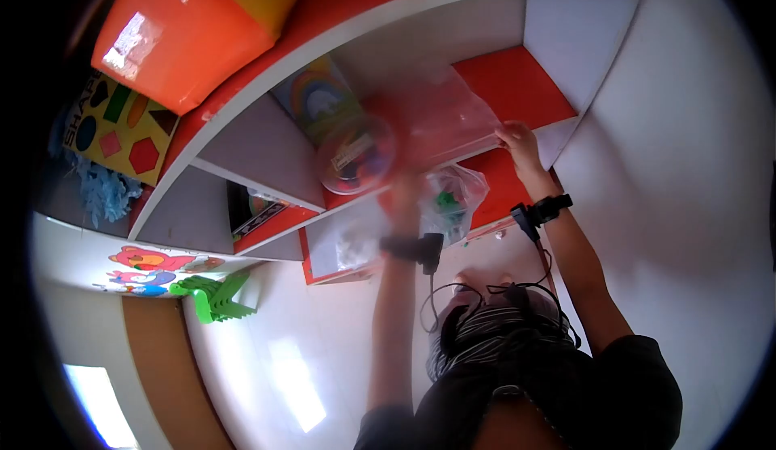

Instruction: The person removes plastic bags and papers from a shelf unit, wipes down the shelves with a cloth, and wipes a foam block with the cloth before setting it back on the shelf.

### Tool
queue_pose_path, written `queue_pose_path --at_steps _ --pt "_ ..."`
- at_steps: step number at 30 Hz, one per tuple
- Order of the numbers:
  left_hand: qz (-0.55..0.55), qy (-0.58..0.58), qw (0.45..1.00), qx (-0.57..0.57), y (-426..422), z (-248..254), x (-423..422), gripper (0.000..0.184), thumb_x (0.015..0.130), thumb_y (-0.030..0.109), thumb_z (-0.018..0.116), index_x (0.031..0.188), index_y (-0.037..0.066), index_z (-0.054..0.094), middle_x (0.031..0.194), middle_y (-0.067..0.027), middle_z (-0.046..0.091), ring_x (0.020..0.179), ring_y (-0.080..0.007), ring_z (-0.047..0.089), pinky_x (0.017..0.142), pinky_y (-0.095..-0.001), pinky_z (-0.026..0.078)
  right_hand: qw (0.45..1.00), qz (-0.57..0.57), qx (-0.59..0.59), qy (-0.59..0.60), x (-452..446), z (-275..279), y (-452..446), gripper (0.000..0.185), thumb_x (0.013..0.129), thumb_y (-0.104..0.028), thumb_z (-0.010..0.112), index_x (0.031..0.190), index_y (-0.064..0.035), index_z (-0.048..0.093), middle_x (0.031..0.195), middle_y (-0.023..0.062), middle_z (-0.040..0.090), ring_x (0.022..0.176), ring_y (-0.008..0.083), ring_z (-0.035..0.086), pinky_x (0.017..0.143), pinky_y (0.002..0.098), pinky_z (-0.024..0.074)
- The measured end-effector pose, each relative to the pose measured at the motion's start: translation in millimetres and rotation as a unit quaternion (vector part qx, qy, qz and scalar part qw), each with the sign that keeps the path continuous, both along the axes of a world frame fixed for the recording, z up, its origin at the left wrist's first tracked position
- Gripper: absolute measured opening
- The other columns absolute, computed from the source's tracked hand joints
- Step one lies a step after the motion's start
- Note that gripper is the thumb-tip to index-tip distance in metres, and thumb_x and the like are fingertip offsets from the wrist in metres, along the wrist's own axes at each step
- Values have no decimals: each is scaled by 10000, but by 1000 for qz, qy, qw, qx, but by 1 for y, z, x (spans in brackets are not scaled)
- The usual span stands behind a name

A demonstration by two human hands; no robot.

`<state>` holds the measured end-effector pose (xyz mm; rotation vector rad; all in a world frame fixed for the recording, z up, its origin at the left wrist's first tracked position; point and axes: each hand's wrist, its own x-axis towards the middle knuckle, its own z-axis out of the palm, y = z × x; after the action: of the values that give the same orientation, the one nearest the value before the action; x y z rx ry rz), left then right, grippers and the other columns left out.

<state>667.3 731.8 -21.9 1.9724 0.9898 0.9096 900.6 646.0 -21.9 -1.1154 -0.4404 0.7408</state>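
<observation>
My right hand (pixel 521 149) pinches one corner of a clear plastic bag (pixel 461 114) that lies across the red shelf. Smeared by motion, my left hand (pixel 404 195) is near the bag's other end, and its fingers do not show clearly. Just left of it stands a round clear tub (pixel 356 155) with a label on its lid and colourful pieces inside. Below the bag, on the lower shelf, another clear bag (pixel 453 199) holds green pieces.
An orange and yellow container (pixel 186 38) stands on top of the red and white shelf unit (pixel 558 86). A rainbow picture (pixel 319 90) is behind the tub. To the left are a SHAPE board (pixel 121 130), blue fringe (pixel 105 191) and stacked green chairs (pixel 214 296).
</observation>
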Motion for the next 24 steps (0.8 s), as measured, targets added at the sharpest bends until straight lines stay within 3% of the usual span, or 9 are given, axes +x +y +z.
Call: queue_pose_path --at_steps 2,5,7,9,11,15,18,20,24 --pt "25 -180 973 -140 3 -25 4 206 713 35 548 911 16 598 814 -49 607 711 -177 552 638 -265 442 999 -13 13 28 -5 -6 3 221 737 -73 659 900 -67 509 774 40 572 666 130 551 589 250 455" --pt "53 -160 983 67 15 -60 8 167 740 82 546 877 2 599 786 -29 600 671 -169 544 603 -243 432 987 -11 73 141 -18 -5 5 205 771 -138 634 929 -69 523 821 44 577 712 139 555 633 265 457" --pt "57 -176 982 31 7 -40 12 160 756 108 539 854 -2 601 778 -20 594 668 -158 539 589 -228 423 971 86 70 214 -36 16 -5 262 793 -206 609 997 -65 524 877 42 578 769 139 555 679 270 454" --pt "51 -301 899 -314 -13 -12 13 160 761 123 535 839 2 604 784 -18 587 685 -146 534 587 -216 415 964 148 32 220 -51 21 -6 288 805 -245 595 1018 -60 533 896 42 579 793 133 555 702 268 456" --pt "31 -262 930 -255 8 -64 18 151 749 115 535 835 15 610 791 -16 585 697 -133 530 589 -213 413 971 172 -40 163 -61 6 2 274 809 -255 593 992 -55 549 878 44 579 783 122 555 702 258 465" --pt "-38 -73 997 1 2 -72 22 169 701 127 579 845 49 622 814 -37 608 710 -163 563 614 -251 444 966 223 -119 58 -70 19 1 273 816 -229 579 986 -15 574 830 50 590 703 88 545 623 231 440" --pt "-32 184 931 313 5 -80 24 201 659 145 616 848 77 631 836 -68 625 742 -212 591 660 -297 471 977 205 -34 51 -72 -12 11 230 807 -192 588 937 -3 592 735 34 583 598 70 503 546 213 406" --pt "-67 32 989 128 1 -79 27 230 631 166 631 850 98 635 859 -80 620 777 -237 589 697 -322 472 968 233 -90 6 -65 -23 11 205 806 -170 584 916 3 599 712 31 580 574 65 487 517 204 383" --pt "-74 -49 994 56 6 -96 33 237 615 188 634 840 116 641 859 -84 617 786 -254 588 705 -336 471 954 280 -110 9 -59 -18 6 169 812 -157 574 880 -8 614 710 19 579 557 65 482 491 190 362"
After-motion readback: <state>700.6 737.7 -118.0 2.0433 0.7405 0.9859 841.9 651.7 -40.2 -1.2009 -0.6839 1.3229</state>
